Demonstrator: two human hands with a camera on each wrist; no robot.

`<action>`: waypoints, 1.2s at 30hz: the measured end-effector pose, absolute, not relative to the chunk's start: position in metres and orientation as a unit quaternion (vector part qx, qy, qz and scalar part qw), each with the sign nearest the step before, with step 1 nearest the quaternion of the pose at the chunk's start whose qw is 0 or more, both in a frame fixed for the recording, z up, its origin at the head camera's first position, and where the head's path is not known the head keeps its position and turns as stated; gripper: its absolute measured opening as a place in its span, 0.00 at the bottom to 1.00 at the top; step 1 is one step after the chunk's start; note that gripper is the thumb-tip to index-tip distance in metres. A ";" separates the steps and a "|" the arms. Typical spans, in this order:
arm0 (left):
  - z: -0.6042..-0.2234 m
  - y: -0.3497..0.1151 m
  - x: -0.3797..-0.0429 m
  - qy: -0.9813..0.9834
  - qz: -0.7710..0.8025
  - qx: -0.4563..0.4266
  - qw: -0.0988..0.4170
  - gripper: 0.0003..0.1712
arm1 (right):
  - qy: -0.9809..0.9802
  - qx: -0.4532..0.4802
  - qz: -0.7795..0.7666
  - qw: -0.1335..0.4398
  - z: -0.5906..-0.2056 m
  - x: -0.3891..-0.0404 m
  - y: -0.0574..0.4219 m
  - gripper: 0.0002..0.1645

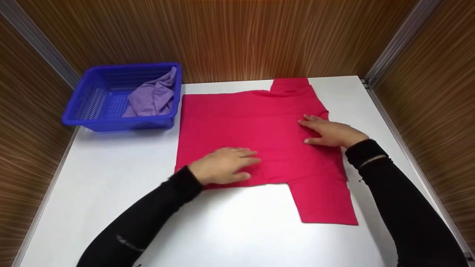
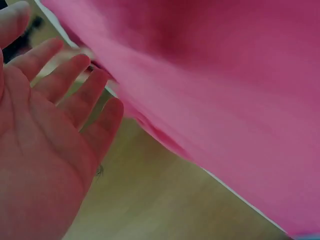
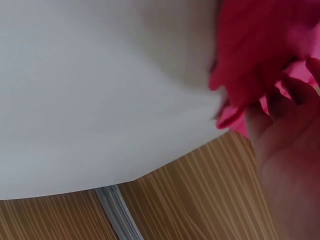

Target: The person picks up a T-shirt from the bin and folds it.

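Observation:
A bright pinkish-red T-shirt [image 1: 230,126] lies spread sideways on the white table [image 1: 122,193], its hem to the left. One sleeve [image 1: 323,202] points toward the near side and the other sleeve [image 1: 290,84] toward the back wall. My left hand [image 1: 224,165] is over the near side of the shirt's body, palm down with fingers extended. On the collar end, my right hand [image 1: 334,133] spreads its fingers over the fabric. In the right wrist view, the right fingers [image 3: 257,120] are against the bunched red cloth [image 3: 250,55]. Neither hand grips anything.
A blue plastic basket [image 1: 122,121] stands at the back left, close to the shirt's hem. Inside it lies a crumpled purple cloth [image 1: 154,96]. Wood-patterned panels [image 1: 230,40] with metal corner strips [image 1: 402,37] enclose the table at the back and sides.

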State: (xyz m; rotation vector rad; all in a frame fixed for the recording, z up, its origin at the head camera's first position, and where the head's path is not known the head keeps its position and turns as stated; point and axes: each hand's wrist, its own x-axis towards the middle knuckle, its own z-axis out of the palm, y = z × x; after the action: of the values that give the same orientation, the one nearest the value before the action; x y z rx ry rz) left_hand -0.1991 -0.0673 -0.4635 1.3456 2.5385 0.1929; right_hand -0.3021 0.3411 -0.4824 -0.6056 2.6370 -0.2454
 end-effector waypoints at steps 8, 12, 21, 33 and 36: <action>-0.478 -0.157 -0.218 0.915 0.094 0.379 0.099 0.35 | 0.946 -0.244 -0.108 0.183 -0.470 -0.272 0.335 0.41; -0.483 -0.189 -0.214 0.922 0.099 0.361 0.095 0.36 | 0.945 -0.264 -0.101 0.165 -0.467 -0.256 0.335 0.39; -0.491 -0.228 -0.187 0.925 0.100 0.347 0.118 0.35 | 0.945 -0.279 -0.089 0.142 -0.463 -0.216 0.343 0.43; -0.493 -0.227 -0.167 0.908 0.102 0.398 0.082 0.26 | 0.942 -0.307 -0.099 0.090 -0.474 -0.165 0.367 0.23; -0.494 -0.224 -0.163 0.904 0.091 0.411 0.069 0.23 | 0.940 -0.303 -0.115 0.109 -0.473 -0.158 0.371 0.18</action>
State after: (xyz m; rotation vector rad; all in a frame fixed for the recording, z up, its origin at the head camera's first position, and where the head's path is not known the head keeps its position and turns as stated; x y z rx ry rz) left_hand -0.1634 -0.2235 -0.4940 1.2374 2.7223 0.2748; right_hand -0.1577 0.3714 -0.4730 -0.8918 2.7639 -0.3383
